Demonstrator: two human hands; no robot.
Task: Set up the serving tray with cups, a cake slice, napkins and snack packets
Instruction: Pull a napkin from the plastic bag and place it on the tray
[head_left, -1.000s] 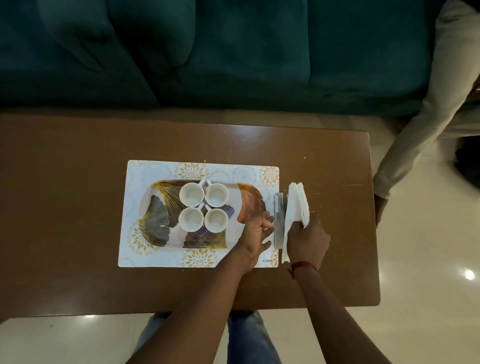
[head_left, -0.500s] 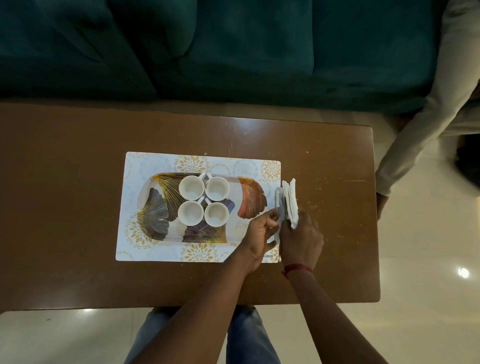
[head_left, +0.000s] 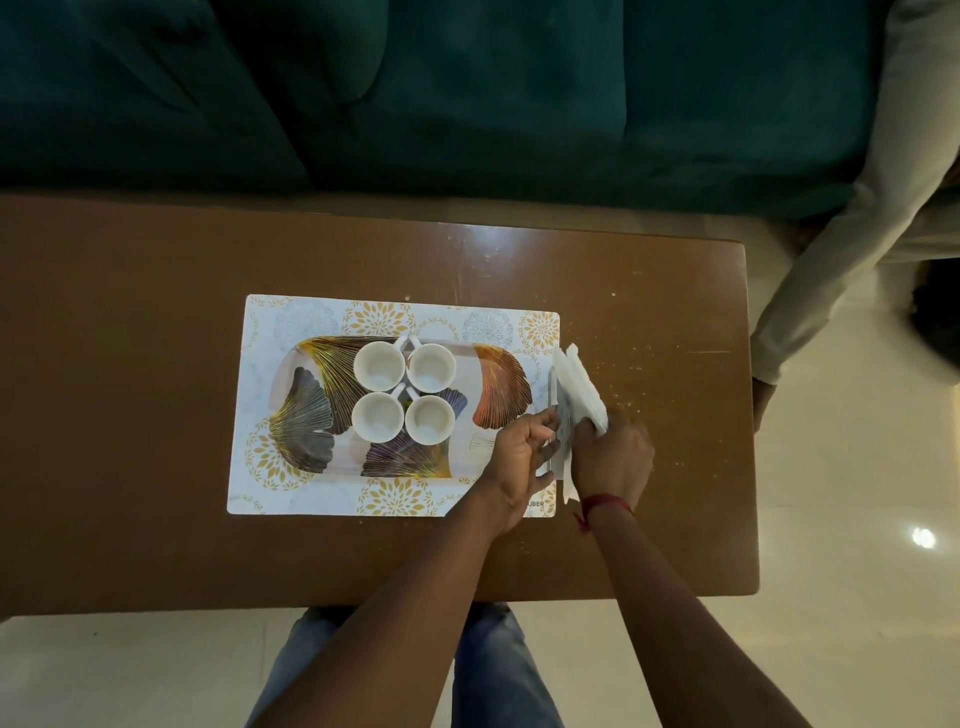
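Observation:
A leaf-patterned serving tray lies on a floral placemat on the brown table. Several white cups stand grouped in the tray's middle. At the tray's right edge stands a thin grey napkin holder. My left hand pinches the holder's near end. My right hand grips a bunch of white napkins, which lean against the holder's right side. No cake slice or snack packets are in view.
A dark teal sofa runs along the far side of the table. Another person's light sleeve and hand hang just off the table's right edge. Crumbs dot the table to the right of the napkins.
My right hand brought the napkins in against the holder, then they fanned out to the right again. My left hand stayed on the holder.

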